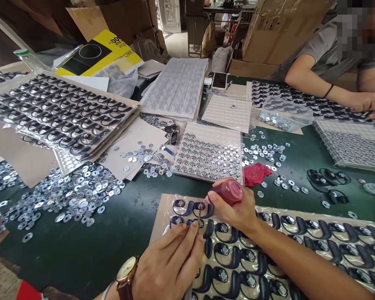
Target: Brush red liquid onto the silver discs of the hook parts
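Observation:
My left hand (168, 262), with a watch on its wrist, pinches thin metal tweezers (199, 216). Their tip is at a small round metal part in the top row of a board of black hook-shaped pieces (251, 279). My right hand (240, 210) is wrapped around a small bottle of red liquid (229, 191). It is tilted, and its nozzle points at that same part from the right. Clear film covers the board, and each black piece holds a round silver part. My forearm and hands hide some of the pieces.
Loose metal washers (78, 196) spread across the green table (65, 254). A tray of round silver parts (209, 154) lies beyond my hands, beside a red cloth (256, 173). Stacked boards (59, 112) stand at left. A co-worker's hand (365, 102) is at upper right.

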`<control>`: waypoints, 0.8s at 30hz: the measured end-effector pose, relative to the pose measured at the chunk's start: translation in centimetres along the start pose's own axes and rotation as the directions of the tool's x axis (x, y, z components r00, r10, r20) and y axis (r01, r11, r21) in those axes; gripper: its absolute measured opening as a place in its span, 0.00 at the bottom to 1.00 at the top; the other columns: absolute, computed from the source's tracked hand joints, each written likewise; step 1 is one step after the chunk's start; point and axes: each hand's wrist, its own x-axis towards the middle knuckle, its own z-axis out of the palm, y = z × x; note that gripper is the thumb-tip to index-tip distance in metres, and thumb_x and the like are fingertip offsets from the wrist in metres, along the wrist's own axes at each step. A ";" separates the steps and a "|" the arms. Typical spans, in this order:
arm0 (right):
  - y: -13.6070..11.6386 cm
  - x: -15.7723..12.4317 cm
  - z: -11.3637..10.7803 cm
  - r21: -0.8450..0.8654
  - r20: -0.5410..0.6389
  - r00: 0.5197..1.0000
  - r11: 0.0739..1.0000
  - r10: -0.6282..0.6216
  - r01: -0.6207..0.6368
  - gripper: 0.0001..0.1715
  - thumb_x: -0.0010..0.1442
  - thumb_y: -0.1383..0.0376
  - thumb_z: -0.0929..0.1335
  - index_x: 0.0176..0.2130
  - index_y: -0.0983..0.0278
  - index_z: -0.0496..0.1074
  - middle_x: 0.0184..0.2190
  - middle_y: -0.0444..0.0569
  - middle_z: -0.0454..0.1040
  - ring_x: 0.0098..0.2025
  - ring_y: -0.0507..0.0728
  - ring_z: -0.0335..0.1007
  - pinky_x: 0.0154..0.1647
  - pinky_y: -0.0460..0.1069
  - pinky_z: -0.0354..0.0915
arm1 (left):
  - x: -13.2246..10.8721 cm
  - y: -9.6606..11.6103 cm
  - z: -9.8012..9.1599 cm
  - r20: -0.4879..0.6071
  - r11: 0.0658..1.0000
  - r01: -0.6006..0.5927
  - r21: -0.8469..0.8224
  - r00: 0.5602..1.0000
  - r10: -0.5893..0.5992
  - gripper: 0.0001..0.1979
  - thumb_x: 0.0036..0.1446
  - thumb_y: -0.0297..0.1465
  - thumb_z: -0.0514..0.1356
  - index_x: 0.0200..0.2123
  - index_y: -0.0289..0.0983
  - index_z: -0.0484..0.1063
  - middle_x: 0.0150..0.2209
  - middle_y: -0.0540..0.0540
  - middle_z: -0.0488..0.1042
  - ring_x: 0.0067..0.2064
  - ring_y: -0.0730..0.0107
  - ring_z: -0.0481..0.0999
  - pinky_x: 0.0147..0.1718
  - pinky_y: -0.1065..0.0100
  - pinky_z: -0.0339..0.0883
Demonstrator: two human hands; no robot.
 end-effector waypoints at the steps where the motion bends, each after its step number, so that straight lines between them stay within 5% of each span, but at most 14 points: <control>1: 0.0 0.0 0.0 -0.003 -0.010 1.000 1.000 -0.002 0.002 0.09 0.54 0.60 0.69 0.34 0.62 0.70 0.25 0.44 0.74 0.24 0.53 0.72 0.28 0.49 0.70 | 0.0 0.0 0.0 0.005 1.000 -0.011 -0.003 1.000 0.011 0.12 0.60 0.24 0.53 0.44 0.26 0.72 0.44 0.34 0.75 0.48 0.55 0.75 0.46 0.59 0.73; 9: 0.1 0.0 0.2 -0.011 0.034 0.999 0.999 0.034 -0.034 0.10 0.55 0.59 0.69 0.36 0.63 0.69 0.23 0.43 0.74 0.23 0.53 0.71 0.29 0.49 0.70 | -0.1 -0.1 0.1 0.009 0.999 -0.005 -0.040 1.000 0.005 0.12 0.59 0.24 0.55 0.44 0.25 0.72 0.45 0.32 0.74 0.49 0.55 0.74 0.48 0.59 0.71; 17: -0.5 0.4 -0.1 -0.157 -0.004 0.999 0.987 -0.035 0.034 0.12 0.56 0.58 0.68 0.28 0.64 0.70 0.21 0.45 0.74 0.22 0.53 0.70 0.25 0.49 0.67 | -0.5 -0.9 0.3 -0.016 0.972 0.133 -0.195 0.990 -0.139 0.13 0.59 0.21 0.54 0.46 0.27 0.70 0.46 0.37 0.75 0.50 0.61 0.74 0.49 0.59 0.71; 24: -0.3 0.2 -0.3 -0.113 0.004 1.000 0.993 -0.022 0.022 0.10 0.56 0.59 0.68 0.29 0.63 0.71 0.20 0.43 0.72 0.21 0.52 0.69 0.25 0.48 0.67 | 0.2 -1.2 0.2 -0.049 0.945 0.214 -0.248 0.971 -0.233 0.12 0.58 0.21 0.54 0.46 0.29 0.70 0.43 0.38 0.77 0.46 0.63 0.76 0.47 0.61 0.72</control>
